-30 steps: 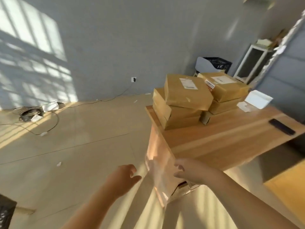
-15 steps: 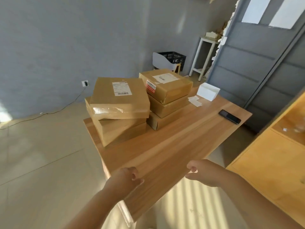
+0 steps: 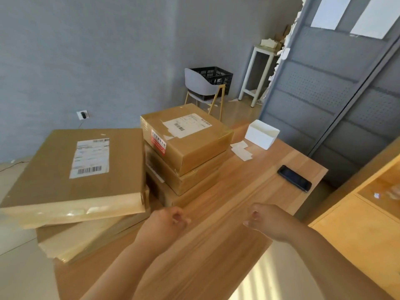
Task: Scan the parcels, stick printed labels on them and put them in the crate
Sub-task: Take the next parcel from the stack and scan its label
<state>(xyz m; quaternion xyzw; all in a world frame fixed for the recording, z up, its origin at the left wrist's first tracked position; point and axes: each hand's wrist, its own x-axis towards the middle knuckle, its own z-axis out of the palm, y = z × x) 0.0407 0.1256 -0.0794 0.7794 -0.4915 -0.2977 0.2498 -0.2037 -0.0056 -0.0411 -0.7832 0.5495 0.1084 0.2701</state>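
Your hands hover above the near end of the wooden table (image 3: 227, 252), both empty. Your left hand (image 3: 164, 224) has its fingers loosely curled and holds nothing, and your right hand (image 3: 270, 224), set apart from it, is curled just as loosely with nothing in it. To your left, a flat parcel (image 3: 71, 169) with a white barcode label on its top face lies on a lower flat parcel (image 3: 86, 237), which sticks out past the table's corner. Your left hand is just beside this pair but not touching it. Behind them is a stack of three boxes (image 3: 186, 169); the uppermost box (image 3: 190, 135) carries a white label and a red-and-white sticker, and is skewed slightly on the one below. Farther along the table, a few white paper slips (image 3: 241, 150) lie just beside a white open box (image 3: 262, 136), and a black handheld device (image 3: 294, 178) lies flat near the right edge. The black crate (image 3: 214, 77) is well apart from the table, at the far wall behind the backrest of a grey chair (image 3: 199, 85); you cannot tell whether it rests on the seat or the floor. A white side table (image 3: 257, 72) stands near it, and a wooden cabinet (image 3: 357, 239) is at your right.
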